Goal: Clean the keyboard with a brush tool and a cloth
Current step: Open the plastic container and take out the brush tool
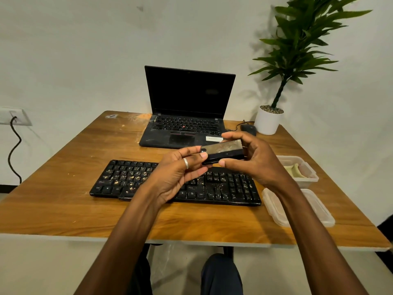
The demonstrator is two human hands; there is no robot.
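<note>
A black keyboard [225, 186] lies across the wooden table [63, 162], its keys strewn with pale crumbs. Above its middle I hold a flat black brush tool [223, 151] with a dusty pale top face. My left hand [180, 173] pinches its left end between thumb and fingers. My right hand [253, 158] grips its right end, with the thumb under and the fingers over. A folded pale green cloth [295, 170] rests in an open clear plastic box [308, 177] at the right of the table.
An open black laptop [187, 116] stands behind the keyboard, with a dark mouse [248, 129] and a white potted plant [268, 122] to its right. The box's clear lid [319, 211] lies near the right front edge. A cable hangs from a wall socket [12, 117] at the left.
</note>
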